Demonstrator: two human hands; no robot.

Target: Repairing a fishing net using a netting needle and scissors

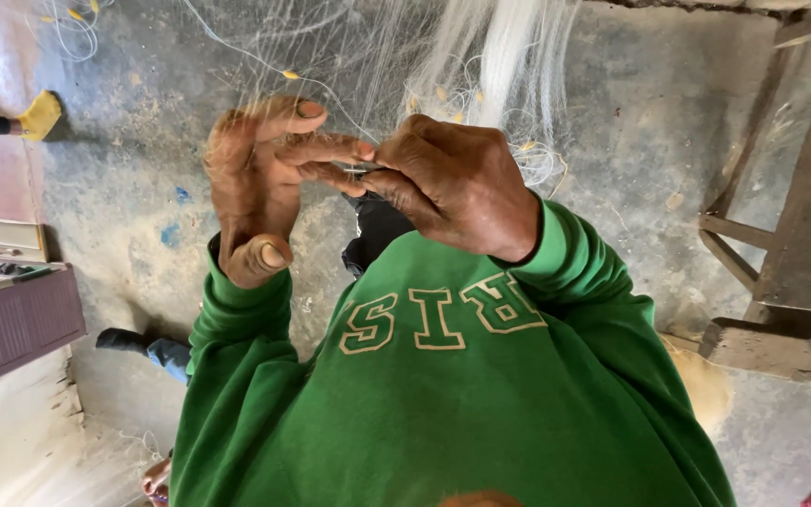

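A: White, fine monofilament fishing net [481, 56] hangs above both hands, small yellow floats [290, 74] on its strands.
B: Hands?
A: Left hand [260, 188] half open, fingertips pinching net strands. Right hand [457, 183] closed around a small dark tool [359, 169], mostly hidden. Fingertips touching.
B: Around?
A: Green sweatshirt sleeves [565, 253], grey concrete floor [659, 113], wooden frame [781, 244] right.

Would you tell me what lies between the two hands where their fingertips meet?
In the head view, a small dark object and thin net strands sit between the left hand and right hand.
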